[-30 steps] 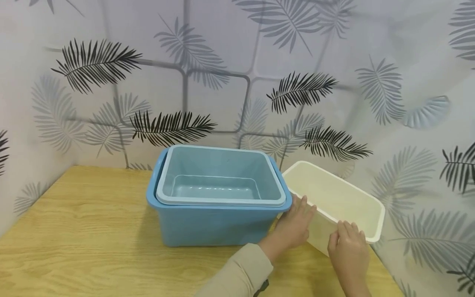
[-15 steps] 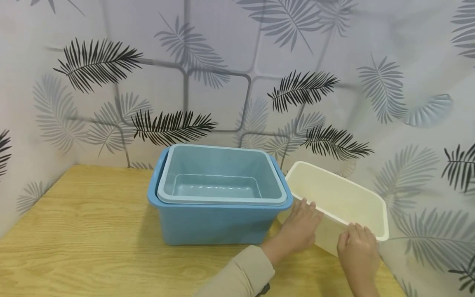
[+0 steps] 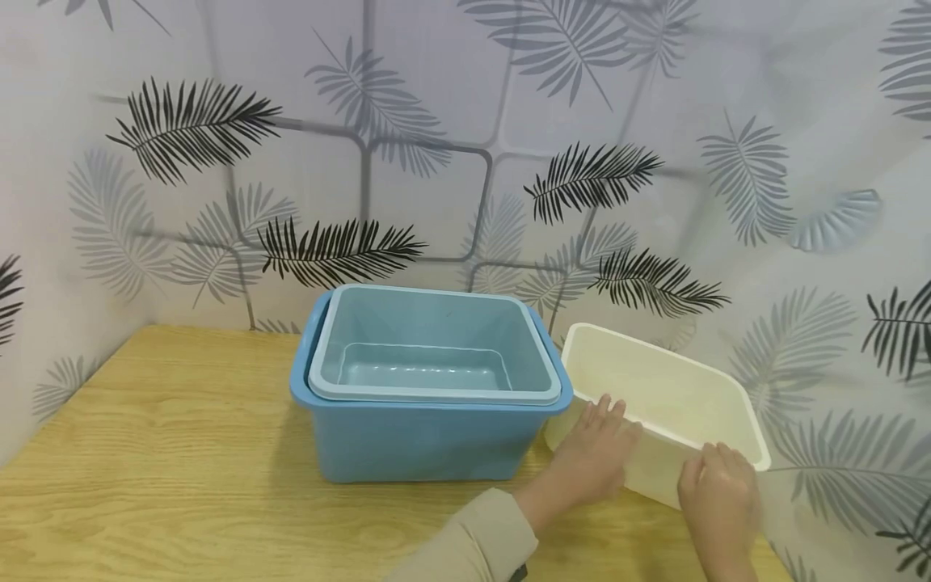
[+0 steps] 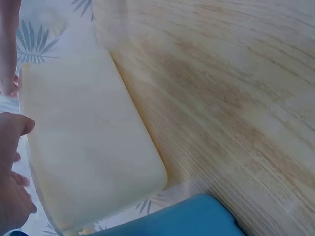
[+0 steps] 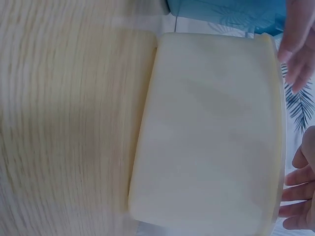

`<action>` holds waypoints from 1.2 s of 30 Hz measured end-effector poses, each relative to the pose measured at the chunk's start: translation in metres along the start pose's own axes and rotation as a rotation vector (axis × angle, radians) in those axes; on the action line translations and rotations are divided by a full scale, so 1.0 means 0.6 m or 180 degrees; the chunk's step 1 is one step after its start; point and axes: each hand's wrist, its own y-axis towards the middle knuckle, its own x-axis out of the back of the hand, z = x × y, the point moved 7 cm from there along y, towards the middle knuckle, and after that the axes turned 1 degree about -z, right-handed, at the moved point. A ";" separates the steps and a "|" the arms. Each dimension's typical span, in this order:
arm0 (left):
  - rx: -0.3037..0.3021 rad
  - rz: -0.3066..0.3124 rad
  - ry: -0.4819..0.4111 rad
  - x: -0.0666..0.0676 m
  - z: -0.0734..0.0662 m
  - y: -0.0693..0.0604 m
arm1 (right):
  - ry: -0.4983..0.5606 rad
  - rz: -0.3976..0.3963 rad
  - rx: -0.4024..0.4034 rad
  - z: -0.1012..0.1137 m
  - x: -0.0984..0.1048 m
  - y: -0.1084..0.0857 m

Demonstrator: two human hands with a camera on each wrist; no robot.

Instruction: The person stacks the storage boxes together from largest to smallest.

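In the head view a cream plastic bin [image 3: 655, 461] stands at an angle at the table's right side, its opening upward. My left hand [image 3: 592, 453] is at its near rim, fingers reaching over the edge. Further right, my right hand [image 3: 718, 497] has its fingers over the same rim. The left wrist view shows my left thumb overlapping the rim slightly. From the right wrist, the right fingers [image 5: 295, 211] look spread and lie against the rim, with the thumb apart from the bin wall. Neither hand visibly pinches the bin. Both hands are slightly blurred.
Left of the cream bin stands a blue bin [image 3: 414, 444] with a light blue bin [image 3: 436, 396] nested in it, close to the left hand. They stand on a wood-grain table [image 3: 182, 485]. A leaf-patterned backdrop [image 3: 465, 121] hangs behind and along the right side.
The cream bin has shifted a little to the right and turned slightly. Both hands have moved right along with it. The nested blue bins have stayed in place.
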 end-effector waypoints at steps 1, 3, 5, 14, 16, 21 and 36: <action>0.0093 0.0027 0.0022 -0.003 0.005 0.001 | 0.0022 -0.0007 -0.0033 -0.002 0.001 -0.001; 0.0254 0.0066 0.0094 -0.008 0.015 -0.001 | 0.0072 -0.0012 -0.0112 -0.007 0.001 -0.003; 0.0332 0.0033 0.0137 -0.011 0.020 -0.005 | 0.0111 0.0008 -0.0178 -0.012 0.001 -0.007; 0.0216 -0.0124 0.0315 -0.023 0.014 -0.012 | 0.0168 0.0101 -0.0316 -0.031 0.001 -0.016; 0.0145 -0.0207 0.0322 -0.022 0.008 -0.014 | 0.0190 0.0079 -0.0312 -0.036 0.003 -0.016; -0.0099 -0.0609 0.0497 0.000 -0.007 -0.027 | 0.0189 0.0042 -0.0306 -0.048 0.008 -0.015; -0.0626 -0.1232 0.0718 0.036 0.004 -0.020 | 0.1043 0.1378 -0.0283 -0.125 -0.031 0.007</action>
